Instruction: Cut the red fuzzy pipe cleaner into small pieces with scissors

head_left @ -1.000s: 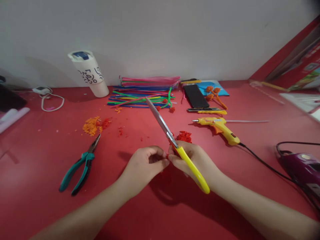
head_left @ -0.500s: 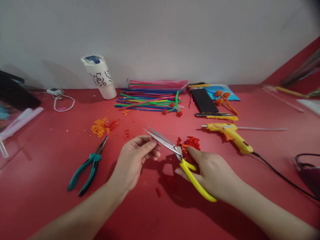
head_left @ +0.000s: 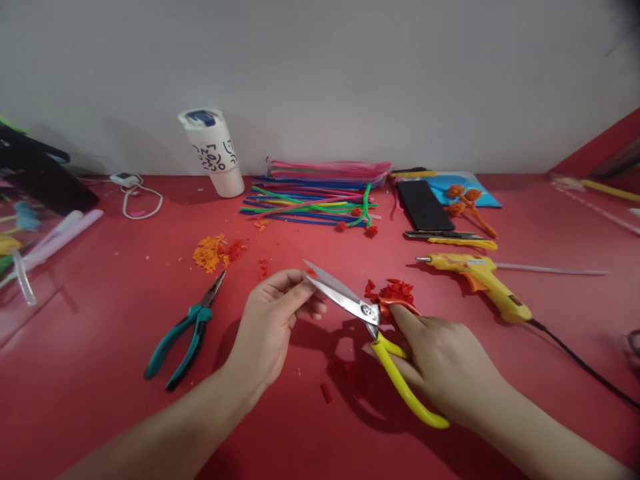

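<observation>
My left hand (head_left: 274, 320) pinches a small red piece (head_left: 311, 272) between thumb and forefinger; most of it is hidden by the fingers. Wrapped around a pair of scissors (head_left: 345, 297) is my right hand (head_left: 445, 363). The scissors have a yellow handle and an orange-red one, and their blades are parted, with the tips at the red piece. Behind the scissors lies a heap of red bits (head_left: 397, 291). A short red stick-like piece (head_left: 326, 393) rests on the table below my hands.
Teal pliers (head_left: 193, 327) lie left, near orange and red clippings (head_left: 210, 253). Pipe cleaners (head_left: 310, 200) are piled by the wall beside a white tumbler (head_left: 217, 157). At right are a black phone (head_left: 425, 205), a yellow cutter (head_left: 463, 243) and a corded yellow glue gun (head_left: 480, 277).
The scissor blades have spread wider, and their tips now straddle or overlap the red piece at my left fingertips. The whole view has shifted slightly left.
</observation>
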`<state>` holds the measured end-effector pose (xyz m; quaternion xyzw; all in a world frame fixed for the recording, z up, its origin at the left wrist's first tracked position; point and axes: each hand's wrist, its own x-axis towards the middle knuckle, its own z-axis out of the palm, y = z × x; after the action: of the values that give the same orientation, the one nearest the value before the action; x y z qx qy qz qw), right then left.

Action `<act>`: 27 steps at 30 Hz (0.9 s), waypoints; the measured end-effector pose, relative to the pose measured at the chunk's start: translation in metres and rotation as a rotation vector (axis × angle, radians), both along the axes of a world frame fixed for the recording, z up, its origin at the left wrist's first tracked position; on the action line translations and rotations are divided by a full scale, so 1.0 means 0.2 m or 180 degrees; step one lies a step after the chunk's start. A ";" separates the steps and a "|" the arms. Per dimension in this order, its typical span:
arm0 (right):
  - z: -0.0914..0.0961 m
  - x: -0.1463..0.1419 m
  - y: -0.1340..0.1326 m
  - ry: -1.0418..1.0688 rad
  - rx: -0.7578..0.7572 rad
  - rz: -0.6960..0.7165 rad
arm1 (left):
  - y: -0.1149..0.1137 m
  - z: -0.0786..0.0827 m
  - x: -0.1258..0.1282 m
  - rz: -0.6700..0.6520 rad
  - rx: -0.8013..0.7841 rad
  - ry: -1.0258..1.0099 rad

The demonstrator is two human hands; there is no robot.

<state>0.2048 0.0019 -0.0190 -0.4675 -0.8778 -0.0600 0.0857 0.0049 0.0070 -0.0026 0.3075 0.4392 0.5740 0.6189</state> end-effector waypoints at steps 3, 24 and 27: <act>0.00 0.00 0.00 0.0027 0.0055 0.0030 | 0.00 0.00 0.00 0.0017 -0.0012 -0.0063; 0.00 -0.02 -0.01 0.0100 0.0301 0.0102 | -0.01 -0.03 0.00 0.0094 0.0102 -0.0230; -0.01 -0.02 -0.01 0.0127 0.0294 0.0098 | -0.01 -0.03 0.00 0.0104 0.0086 -0.0219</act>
<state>0.2001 0.0005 -0.0203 -0.4507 -0.8792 -0.0898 0.1256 0.0050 0.0041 -0.0081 0.2887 0.4149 0.6001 0.6200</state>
